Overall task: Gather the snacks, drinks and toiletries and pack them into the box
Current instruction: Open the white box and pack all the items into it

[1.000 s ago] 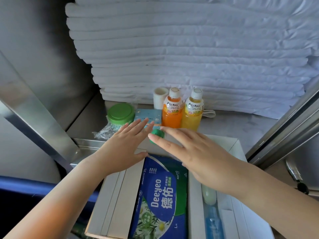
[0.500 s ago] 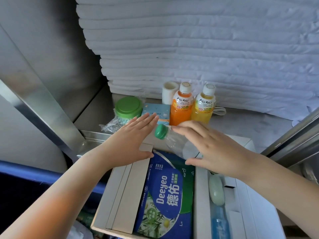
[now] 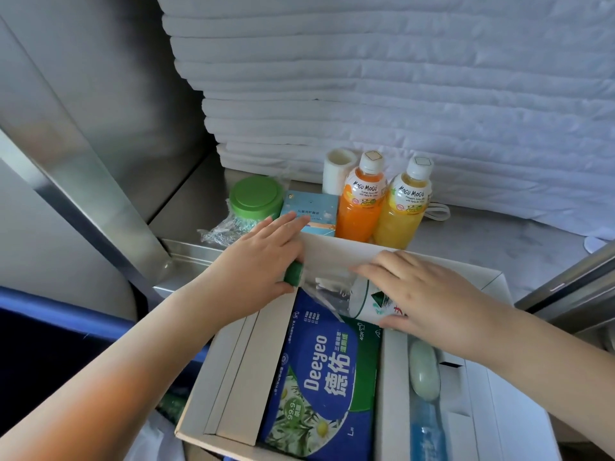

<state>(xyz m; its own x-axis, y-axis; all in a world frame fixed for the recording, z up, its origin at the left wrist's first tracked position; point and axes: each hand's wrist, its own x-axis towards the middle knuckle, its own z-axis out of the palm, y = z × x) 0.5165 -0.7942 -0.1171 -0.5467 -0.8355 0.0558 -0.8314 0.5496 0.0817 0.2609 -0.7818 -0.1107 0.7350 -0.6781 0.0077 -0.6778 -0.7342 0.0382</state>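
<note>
A clear water bottle with a green cap lies on its side across the far end of the white cardboard box. My left hand covers the cap end and my right hand grips the labelled end. Under the bottle lies a blue Deeyeo wipes pack. A pale green oval item and a blue tube sit in the box's right part. Behind the box stand an orange juice bottle and a yellow juice bottle.
On the metal shelf behind the box are a green-lidded jar, a light blue carton, a white roll and crinkled plastic wrap. Stacked white linen fills the back. Metal posts frame both sides.
The bottle has come down from above the box's far edge and turned flat into the box. My left hand moved from the box flap onto the bottle's cap end.
</note>
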